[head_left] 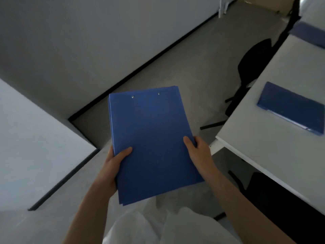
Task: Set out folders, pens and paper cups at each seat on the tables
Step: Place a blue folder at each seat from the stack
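Note:
I hold a stack of blue folders [151, 141] in front of me over the floor, two rivets showing near its far edge. My left hand [114, 166] grips its near left edge, thumb on top. My right hand [198, 155] grips the right edge, thumb on top. To the right, on the white table [263, 138], one blue folder [290, 108] lies flat. A second blue folder [309, 35] lies farther back on the same table, partly cut off by the frame edge.
A black chair [253, 64] stands at the table's far side and another black chair [274, 199] is tucked under its near edge. White walls with dark skirting [140, 69] run along the left. A cardboard box [269, 3] sits at the top.

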### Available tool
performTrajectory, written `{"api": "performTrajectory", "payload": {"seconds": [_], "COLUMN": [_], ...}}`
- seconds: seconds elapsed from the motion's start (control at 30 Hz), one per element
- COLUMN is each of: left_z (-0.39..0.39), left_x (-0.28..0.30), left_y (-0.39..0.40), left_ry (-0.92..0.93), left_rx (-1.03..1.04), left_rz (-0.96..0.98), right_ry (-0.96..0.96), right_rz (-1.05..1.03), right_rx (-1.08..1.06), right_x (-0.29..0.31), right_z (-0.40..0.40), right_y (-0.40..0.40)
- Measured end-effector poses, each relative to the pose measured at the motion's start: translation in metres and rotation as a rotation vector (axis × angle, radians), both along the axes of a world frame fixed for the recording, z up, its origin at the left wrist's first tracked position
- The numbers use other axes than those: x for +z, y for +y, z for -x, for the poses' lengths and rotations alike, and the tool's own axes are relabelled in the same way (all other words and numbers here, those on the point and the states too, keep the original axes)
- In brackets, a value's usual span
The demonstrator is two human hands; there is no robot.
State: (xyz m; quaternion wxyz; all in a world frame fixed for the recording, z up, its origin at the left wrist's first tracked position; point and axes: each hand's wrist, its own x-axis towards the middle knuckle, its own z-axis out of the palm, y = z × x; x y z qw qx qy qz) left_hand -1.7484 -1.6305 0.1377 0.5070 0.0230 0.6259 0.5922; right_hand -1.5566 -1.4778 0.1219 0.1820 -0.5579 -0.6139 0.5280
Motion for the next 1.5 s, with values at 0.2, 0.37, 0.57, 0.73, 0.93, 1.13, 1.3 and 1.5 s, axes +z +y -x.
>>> {"api": "performTrajectory", "payload": {"seconds": [0.2,0.37,0.57,0.73,0.93,1.13,1.3,1.5], "left_z": [0.074,0.098,0.102,0.099,0.085,0.075,0.077,0.085], "left_x": [0.008,0.001,-0.013,-0.014,-0.013,-0.018,-0.028,-0.016], "left_y": [0.076,0.161,0.272,0.381,0.505,0.61,0.698,0.812], "left_ry": [0.032,0.026,0.023,0.054,0.047,0.037,0.043,0.082], "left_rx": [-0.178,-0.319,-0.464,-0.54,-0.575,-0.632,-0.721,-0.887], "left_rz": [-0.005,0.02,0.047,0.058,0.048,0.053,0.077,0.091], "right_ry": [-0.037,-0.012,0.034,0.063,0.1,0.044,-0.326,-0.74], "right_rz": [0.07,0.112,0.183,0.266,0.24,0.206,0.14,0.353], "right_rx": [-0.159,-0.338,-0.47,-0.503,-0.55,-0.601,-0.608,-0.689], "right_x": [-0.001,-0.005,-0.013,-0.017,-0.006,-0.02,-0.062,-0.1], "right_z": [0.048,0.053,0.045,0.035,0.01,-0.017,-0.048,-0.096], "right_y": [0.037,0.081,0.162,0.254,0.367,0.449,0.504,0.54]}}
